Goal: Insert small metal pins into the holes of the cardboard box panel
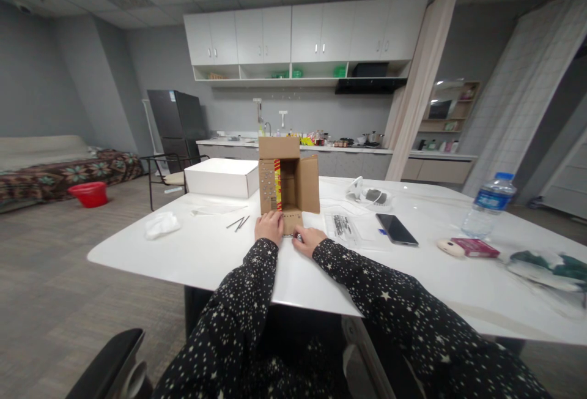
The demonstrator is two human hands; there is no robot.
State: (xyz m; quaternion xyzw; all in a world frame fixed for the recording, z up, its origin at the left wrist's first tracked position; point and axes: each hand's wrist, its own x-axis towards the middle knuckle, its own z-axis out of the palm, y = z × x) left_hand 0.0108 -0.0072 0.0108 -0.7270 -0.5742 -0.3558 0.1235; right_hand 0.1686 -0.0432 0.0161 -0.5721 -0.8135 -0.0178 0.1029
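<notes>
A small brown cardboard box (288, 176) lies on its side on the white table (211, 252), its opening towards me and its flaps spread. My left hand (269, 226) rests with curled fingers on the lower flap (290, 221). My right hand (307, 240) sits just right of it, pinched on small metal parts I cannot make out. Both sleeves are black with white stars. A few thin metal rods (238, 223) lie left of the box.
A white flat box (222, 177) stands behind left, crumpled white material (160, 225) nearer the left edge. Right of the cardboard box are a clear bag (343, 227), a black phone (397, 229), a water bottle (488, 204) and a red packet (474, 247). A black chair (170, 172) stands beyond.
</notes>
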